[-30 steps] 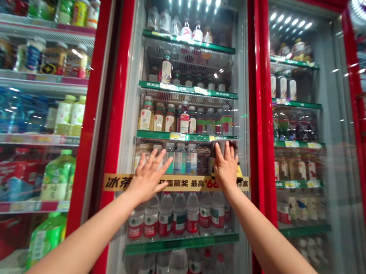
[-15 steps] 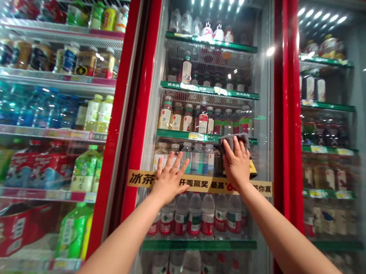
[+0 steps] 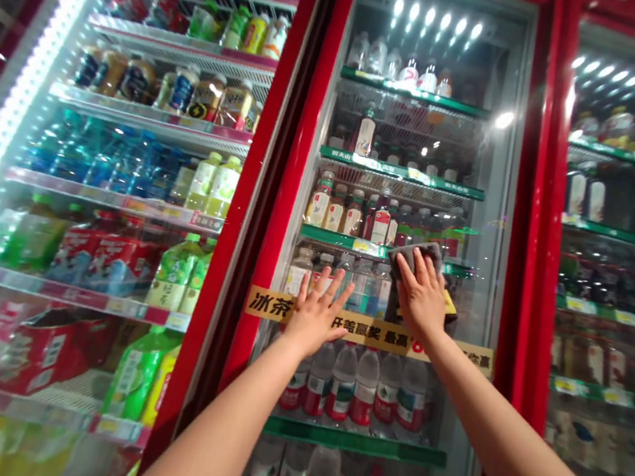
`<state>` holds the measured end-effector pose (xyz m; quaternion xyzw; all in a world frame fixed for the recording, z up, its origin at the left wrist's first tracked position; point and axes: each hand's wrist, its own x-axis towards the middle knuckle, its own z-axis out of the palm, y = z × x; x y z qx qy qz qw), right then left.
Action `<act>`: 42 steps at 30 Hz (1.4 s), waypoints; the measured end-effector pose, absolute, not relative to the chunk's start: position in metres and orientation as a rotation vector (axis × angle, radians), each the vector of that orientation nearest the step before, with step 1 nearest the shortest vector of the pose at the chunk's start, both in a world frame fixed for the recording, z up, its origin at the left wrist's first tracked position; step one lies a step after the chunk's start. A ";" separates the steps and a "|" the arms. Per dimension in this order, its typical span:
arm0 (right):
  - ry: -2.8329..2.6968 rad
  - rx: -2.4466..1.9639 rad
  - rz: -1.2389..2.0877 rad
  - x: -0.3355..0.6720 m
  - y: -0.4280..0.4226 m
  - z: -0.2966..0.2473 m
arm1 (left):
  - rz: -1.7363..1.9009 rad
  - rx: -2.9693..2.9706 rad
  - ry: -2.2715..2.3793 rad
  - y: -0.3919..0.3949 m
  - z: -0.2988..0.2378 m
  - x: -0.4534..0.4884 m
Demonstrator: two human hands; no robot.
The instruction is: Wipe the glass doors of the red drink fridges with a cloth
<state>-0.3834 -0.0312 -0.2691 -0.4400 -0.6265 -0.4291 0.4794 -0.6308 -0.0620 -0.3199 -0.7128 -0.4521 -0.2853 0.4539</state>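
Observation:
My right hand [image 3: 423,292] presses a dark grey cloth [image 3: 440,252] flat against the glass door [image 3: 493,243] of the middle drinks fridge, with the fingers stretched over it. Left of it, my left hand [image 3: 317,311] lies on the same door, empty, its fingers spread. Across the door runs a tan strip [image 3: 371,333] with printed characters, and my left hand and right wrist cover parts of it. Behind the glass, juice bottles [image 3: 352,211] stand on a shelf above the hands, and water bottles [image 3: 342,380] with red labels stand below.
Red frames [image 3: 273,263] border the middle door. To the left, a brightly lit fridge holds green tea bottles [image 3: 173,271] and red drink packs [image 3: 119,258]. Another fridge with dark bottles [image 3: 596,195] stands to the right. Lights reflect in the glass.
The view has tilted and swung left, so the fridges appear farther right. The cloth under my right hand has slid slightly left across the glass. My left hand keeps its place.

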 end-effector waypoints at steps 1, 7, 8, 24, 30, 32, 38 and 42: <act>-1.504 -1.079 -1.042 -0.396 -0.030 -0.263 | -0.708 -1.749 -1.108 -0.061 -0.321 -0.631; -1.835 -0.924 -1.259 -0.395 -0.037 -0.302 | -0.697 -1.731 -1.100 -0.056 -0.324 -0.632; -1.906 -0.899 -1.289 -0.384 -0.039 -0.309 | -0.694 -1.744 -1.108 -0.057 -0.323 -0.632; -2.014 -0.796 -1.236 -0.428 -0.056 -0.333 | -0.768 -1.621 -1.362 -0.095 -0.410 -0.677; -1.750 -1.004 -1.077 -0.451 -0.053 -0.286 | -0.759 -1.647 -1.362 -0.088 -0.420 -0.685; -1.715 -0.988 -1.037 -0.479 -0.052 -0.279 | -0.762 -1.659 -1.359 -0.087 -0.421 -0.687; -2.071 -0.645 -1.198 -0.504 -0.059 -0.304 | -0.761 -1.745 -1.366 -0.087 -0.427 -0.689; -2.099 -0.604 -1.229 -0.510 -0.054 -0.285 | -0.756 -1.768 -1.377 -0.081 -0.431 -0.692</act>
